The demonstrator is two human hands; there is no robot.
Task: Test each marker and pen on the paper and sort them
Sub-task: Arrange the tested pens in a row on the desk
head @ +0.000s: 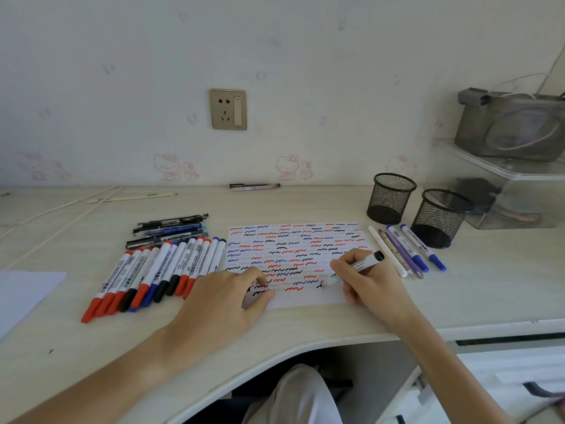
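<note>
A white paper (305, 298) covered in red, blue and black squiggles lies on the desk. My right hand (363, 283) grips a white marker with a black end (363, 264), its tip touching the paper near a black mark. My left hand (226, 301) rests on the paper's lower left corner with fingers loosely bent, holding it down. A row of several whiteboard markers (153, 270) lies left of the paper, with a few dark pens (168, 229) behind them. Several pens and markers (406, 249) lie right of the paper.
Two black mesh pen cups (389, 197) (438, 217) stand at the back right. A clear shelf (501, 169) carries a grey bag (510, 123). One pen (253, 187) lies by the wall. A white sheet (24, 295) sits at the left edge. The desk edge curves in front.
</note>
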